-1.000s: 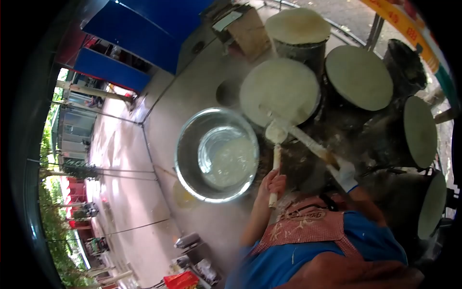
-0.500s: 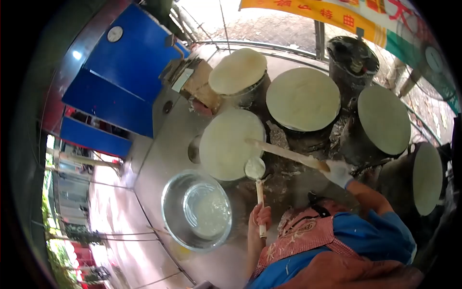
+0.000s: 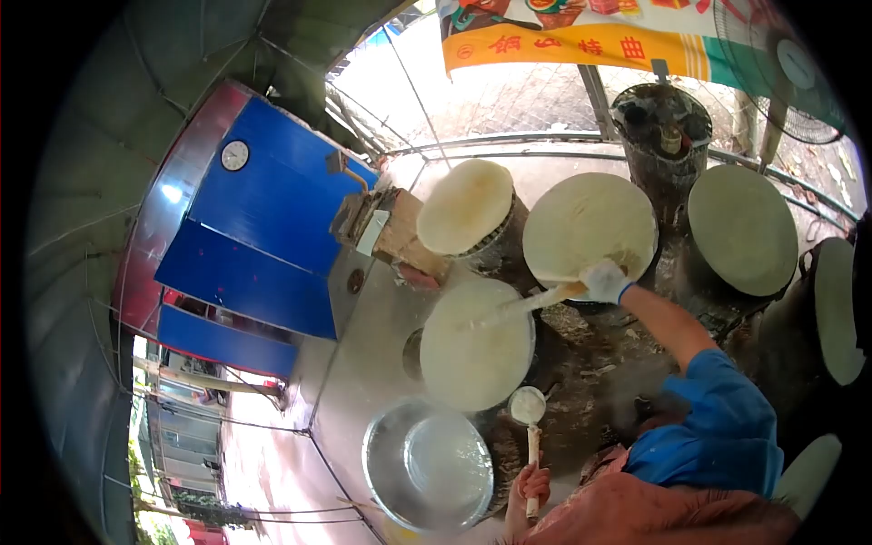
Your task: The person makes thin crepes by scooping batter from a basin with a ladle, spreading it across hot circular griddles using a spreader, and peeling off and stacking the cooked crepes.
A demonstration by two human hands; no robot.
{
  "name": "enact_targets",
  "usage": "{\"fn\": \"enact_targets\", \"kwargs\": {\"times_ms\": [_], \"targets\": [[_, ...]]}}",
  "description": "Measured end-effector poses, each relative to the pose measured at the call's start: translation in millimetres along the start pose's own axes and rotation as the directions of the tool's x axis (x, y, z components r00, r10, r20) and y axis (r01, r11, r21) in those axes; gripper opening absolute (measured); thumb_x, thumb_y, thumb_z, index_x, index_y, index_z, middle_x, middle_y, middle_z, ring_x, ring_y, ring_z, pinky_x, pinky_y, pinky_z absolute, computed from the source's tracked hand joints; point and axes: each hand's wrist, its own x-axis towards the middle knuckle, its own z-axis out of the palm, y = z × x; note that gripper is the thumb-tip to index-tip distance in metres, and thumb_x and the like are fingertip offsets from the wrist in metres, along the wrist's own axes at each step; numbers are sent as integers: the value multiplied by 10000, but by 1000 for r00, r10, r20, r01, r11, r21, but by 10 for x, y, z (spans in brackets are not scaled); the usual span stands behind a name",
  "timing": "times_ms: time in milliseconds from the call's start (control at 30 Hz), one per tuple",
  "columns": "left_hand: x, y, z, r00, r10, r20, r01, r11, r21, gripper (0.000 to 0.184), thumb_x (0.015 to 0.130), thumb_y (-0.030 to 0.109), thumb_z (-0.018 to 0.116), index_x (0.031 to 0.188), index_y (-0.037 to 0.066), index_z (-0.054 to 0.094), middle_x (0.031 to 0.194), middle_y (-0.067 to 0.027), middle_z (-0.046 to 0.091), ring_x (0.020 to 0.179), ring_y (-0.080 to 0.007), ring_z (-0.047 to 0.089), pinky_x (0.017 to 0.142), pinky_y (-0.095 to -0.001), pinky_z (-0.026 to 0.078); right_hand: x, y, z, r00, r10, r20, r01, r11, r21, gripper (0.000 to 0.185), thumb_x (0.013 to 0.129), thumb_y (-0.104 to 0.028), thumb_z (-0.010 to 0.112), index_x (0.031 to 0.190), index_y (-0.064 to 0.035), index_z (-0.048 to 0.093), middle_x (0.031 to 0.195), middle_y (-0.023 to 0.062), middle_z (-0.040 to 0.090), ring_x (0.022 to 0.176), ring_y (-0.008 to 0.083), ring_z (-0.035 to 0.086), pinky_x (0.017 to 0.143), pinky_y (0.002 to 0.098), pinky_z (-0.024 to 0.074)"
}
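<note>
Currently, the gloved right hand (image 3: 602, 282) grips a paddle (image 3: 545, 298) over a pale disc (image 3: 477, 359); the left hand (image 3: 535, 485) wraps a ladle (image 3: 533, 442) right of the near-left basin (image 3: 385, 459).

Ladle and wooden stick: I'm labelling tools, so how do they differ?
The ladle ends in a round bowl; the wooden stick has a narrow end. The bare left hand grips the ladle, the gloved right hand the stick. The ladle's bowl sits beside the pale round sheet; the stick's end is over it. Both are held.
</note>
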Motion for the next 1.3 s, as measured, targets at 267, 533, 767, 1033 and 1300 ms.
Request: {"fn": "enact_targets", "kwargs": {"times_ms": [267, 533, 767, 1033, 1300], "targets": [[-129, 433, -81, 994, -75, 74, 69, 994, 85, 369, 1003, 217, 342, 1350, 162, 455, 651, -16, 331, 456, -99, 319, 450, -258, 327, 1075, 1014, -1253, 961, 196, -197, -201, 980, -5, 198, 792, -189, 520, 879, -40, 618, 905, 222, 624, 857, 384, 608, 763, 473, 473], [342, 401, -43, 988, 126, 90, -134, 988, 82, 332, 968, 126, 408, 1287, 93, 494, 633, -21, 322, 465, -91, 315, 421, -243, 305, 1985, 2113, -2636, 956, 245, -160, -253, 967, -27, 305, 773, -222, 532, 991, -20, 599, 1074, 226, 593, 1044, 368, 550, 897, 428, 441], [825, 67, 3, 890, 441, -115, -429, 723, -541, 376, 985, 141, 375, 1357, 92, 410, 633, -26, 319, 472, -100, 343, 438, -251, 328, 3014, 2211, -3226, 976, 63, -210, -113, 966, -233, 273, 775, -162, 511, 984, -31, 629, 1048, 206, 618, 994, 355, 591, 862, 428, 462], [854, -506, 795, 830, 526, 186, -475, 841, -257, 358, 987, 158, 386, 1335, 87, 429, 626, -19, 333, 455, -91, 343, 409, -240, 323, 4271, 998, -3051, 991, -120, -52, 100, 951, -294, 292, 765, -101, 516, 1006, -12, 656, 997, 203, 652, 932, 336, 636, 786, 415, 504], [851, -394, 598, 777, 558, 291, -513, 829, -221, 348, 987, 160, 389, 1323, 87, 438, 623, -20, 337, 449, -92, 342, 402, -241, 323, 5200, 12, -3029, 990, -138, 39, 116, 928, 353, 166, 685, -46, 552, 775, 93, 568, 616, 208, 554, 498, 265, 575, 405, 380, 429]]}}
